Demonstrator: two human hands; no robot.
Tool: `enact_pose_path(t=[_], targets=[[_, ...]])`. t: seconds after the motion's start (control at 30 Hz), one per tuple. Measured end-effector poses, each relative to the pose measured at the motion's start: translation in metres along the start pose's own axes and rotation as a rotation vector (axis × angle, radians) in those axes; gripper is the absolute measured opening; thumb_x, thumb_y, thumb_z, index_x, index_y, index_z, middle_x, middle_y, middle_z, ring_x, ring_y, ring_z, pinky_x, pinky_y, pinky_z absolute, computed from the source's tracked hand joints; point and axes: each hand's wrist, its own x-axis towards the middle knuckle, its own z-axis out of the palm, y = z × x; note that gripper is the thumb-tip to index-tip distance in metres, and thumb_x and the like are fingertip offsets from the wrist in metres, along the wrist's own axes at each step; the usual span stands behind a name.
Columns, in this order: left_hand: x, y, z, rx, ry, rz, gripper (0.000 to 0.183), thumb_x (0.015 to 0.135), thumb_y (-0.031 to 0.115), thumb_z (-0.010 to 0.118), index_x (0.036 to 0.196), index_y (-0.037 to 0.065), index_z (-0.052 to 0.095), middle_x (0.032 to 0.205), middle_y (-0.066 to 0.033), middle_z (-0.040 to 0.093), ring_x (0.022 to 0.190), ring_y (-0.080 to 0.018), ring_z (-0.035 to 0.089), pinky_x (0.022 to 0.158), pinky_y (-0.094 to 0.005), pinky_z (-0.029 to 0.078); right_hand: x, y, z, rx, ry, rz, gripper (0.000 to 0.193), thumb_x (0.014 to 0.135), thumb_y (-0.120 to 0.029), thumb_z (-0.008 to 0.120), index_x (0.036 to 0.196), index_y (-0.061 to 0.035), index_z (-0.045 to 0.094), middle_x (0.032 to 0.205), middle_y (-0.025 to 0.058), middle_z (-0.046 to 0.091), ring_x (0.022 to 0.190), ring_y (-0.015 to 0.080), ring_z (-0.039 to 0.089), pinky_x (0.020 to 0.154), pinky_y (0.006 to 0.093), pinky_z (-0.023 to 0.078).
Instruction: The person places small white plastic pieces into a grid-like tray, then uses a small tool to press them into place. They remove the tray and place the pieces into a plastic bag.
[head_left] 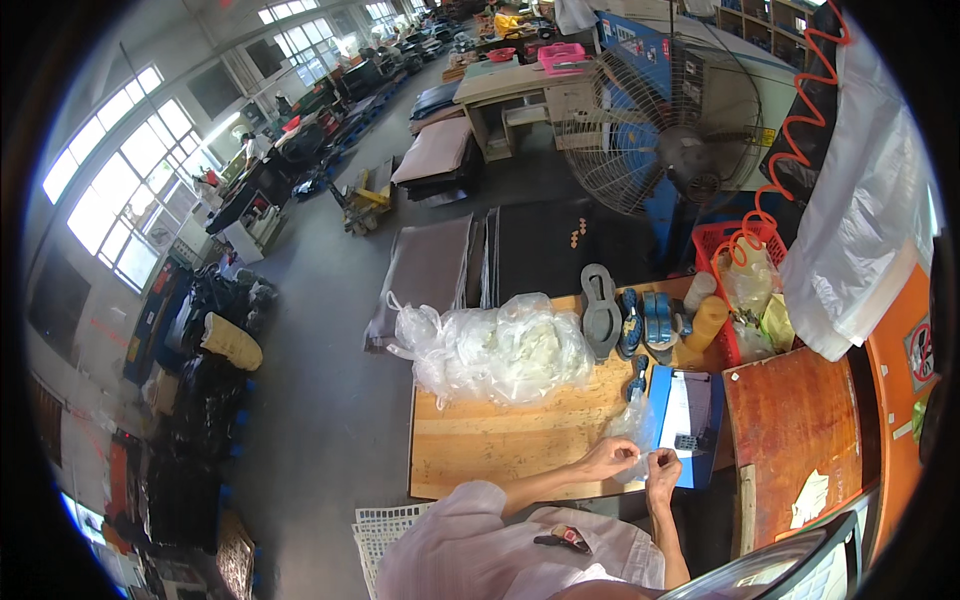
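Observation:
At the near right of the wooden table [470,440], my left hand [610,458] and my right hand [662,472] are close together, fingertips pinched. Between them they hold the edge of a small clear plastic bag [630,420], which stretches away from me over the table. A dark blue sole-shaped piece [638,378] lies just beyond the bag. Beside my hands is a blue folder [660,392] with white papers [684,412] and a small dark gridded object [686,442]. To the left sits a large clear plastic bag [495,348] full of pale, crumpled contents.
Along the table's far edge stand a grey shoe sole [600,310], blue rolls [657,318] and a yellow cylinder [708,322]. A red basket [708,262] holds bagged items. Beyond are a large fan [665,140] and a hanging orange coiled hose [785,170].

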Motion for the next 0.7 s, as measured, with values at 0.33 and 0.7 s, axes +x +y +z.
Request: enact_pose_path(t=[0.33, 0.7], targets=[[-0.007, -0.016, -0.01, 0.162, -0.195, 0.159, 0.019, 0.077, 0.013, 0.075, 0.078, 0.002, 0.059, 0.094, -0.0123, 0.063, 0.09, -0.0288, 0.062, 0.082, -0.0405, 0.051, -0.007, -0.014, 0.005, -0.422, -0.068, -0.254, 0.009, 0.084, -0.006, 0.068, 0.087, 0.0031, 0.069, 0.079, 0.0162, 0.07, 0.07, 0.0255, 0.068, 0.068, 0.0377, 0.053], [-0.041, 0.049, -0.016, 0.383, -0.261, 0.149, 0.019, 0.078, 0.016, 0.076, 0.08, 0.004, 0.061, 0.098, -0.0095, 0.065, 0.114, -0.0315, 0.057, 0.101, -0.0434, 0.045, 0.013, -0.009, 0.007, 0.289, -0.008, 0.121, 0.013, 0.098, -0.004, 0.054, 0.105, 0.0042, 0.063, 0.082, 0.0084, 0.069, 0.056, 0.0071, 0.051, 0.05, 0.025, 0.043]])
